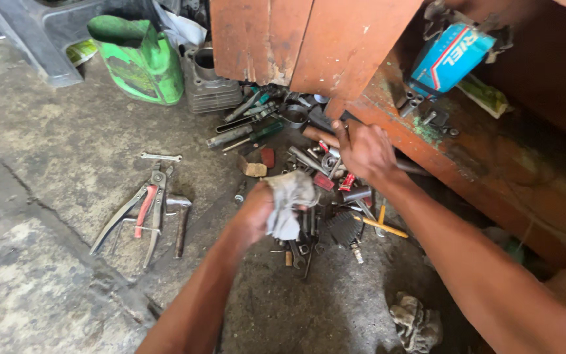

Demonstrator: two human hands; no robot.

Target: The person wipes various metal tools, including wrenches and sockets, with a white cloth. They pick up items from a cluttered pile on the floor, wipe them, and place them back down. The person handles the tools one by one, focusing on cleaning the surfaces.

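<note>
My left hand (257,211) is closed around a crumpled grey rag (288,202) and hovers over a heap of small tools and parts (316,196) on the concrete floor. My right hand (363,149) reaches over the far side of the heap, next to the edge of a worn orange wooden shelf (440,157). Its fingers curl down among sockets and metal pieces; whether they grip anything is hidden.
Locking pliers with a red lever (140,211), a hammer (181,223) and a small wrench (160,157) lie to the left. A green jug (140,59) and a finned engine cylinder (208,82) stand behind. A blue box (450,56) sits on the shelf; a dirty rag (416,322) lies near me.
</note>
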